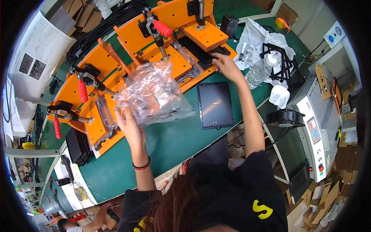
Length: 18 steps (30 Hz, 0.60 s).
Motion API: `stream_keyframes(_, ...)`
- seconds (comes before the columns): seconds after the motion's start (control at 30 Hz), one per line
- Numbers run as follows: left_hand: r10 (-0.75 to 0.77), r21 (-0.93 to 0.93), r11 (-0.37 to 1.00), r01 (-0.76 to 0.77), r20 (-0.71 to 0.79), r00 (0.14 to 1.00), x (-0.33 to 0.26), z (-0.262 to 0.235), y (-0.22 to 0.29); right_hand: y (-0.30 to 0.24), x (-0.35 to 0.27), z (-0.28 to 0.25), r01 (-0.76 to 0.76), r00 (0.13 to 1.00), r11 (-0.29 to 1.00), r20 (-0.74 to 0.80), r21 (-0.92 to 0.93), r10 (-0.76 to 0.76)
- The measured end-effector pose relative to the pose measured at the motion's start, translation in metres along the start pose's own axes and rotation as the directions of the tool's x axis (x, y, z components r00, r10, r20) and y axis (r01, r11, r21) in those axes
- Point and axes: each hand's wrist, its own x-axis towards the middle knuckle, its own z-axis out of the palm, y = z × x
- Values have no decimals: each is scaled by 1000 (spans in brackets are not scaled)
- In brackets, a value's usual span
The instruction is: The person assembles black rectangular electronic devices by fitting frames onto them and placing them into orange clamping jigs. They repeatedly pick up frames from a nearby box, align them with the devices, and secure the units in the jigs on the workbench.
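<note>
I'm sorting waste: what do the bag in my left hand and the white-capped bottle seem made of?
Bag: thin, glossy plastic film, judging by its see-through crinkles and bright glints.
Bottle: clear, shiny, probably plastic; it is transparent with highlights, though glass remains possible.

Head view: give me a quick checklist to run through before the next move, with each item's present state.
1. Left hand has hold of the clear plastic bag: ok, gripped by its left edge.
2. Right hand is at the right end of the orange fixture: ok.
3. Right fingers have a firm grip on something there: cannot tell.
4. Black panel lies flat on the green table, apart from both hands: ok.
5. Fixture fully visible past the bag: not ok, the bag covers part of it.
</note>
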Motion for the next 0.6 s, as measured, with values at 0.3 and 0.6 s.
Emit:
stream_keyframes(0.3, 253, 315, 904, -289, 150, 956, -30, 69, -20, -69, -118, 80, 23, 985, 811, -154, 585, 84)
stream_keyframes(0.6, -198, 353, 932, -88, 695, 691, 23, 75, -12, -57, -75, 16, 165, 934, 962, -347, 220, -81)
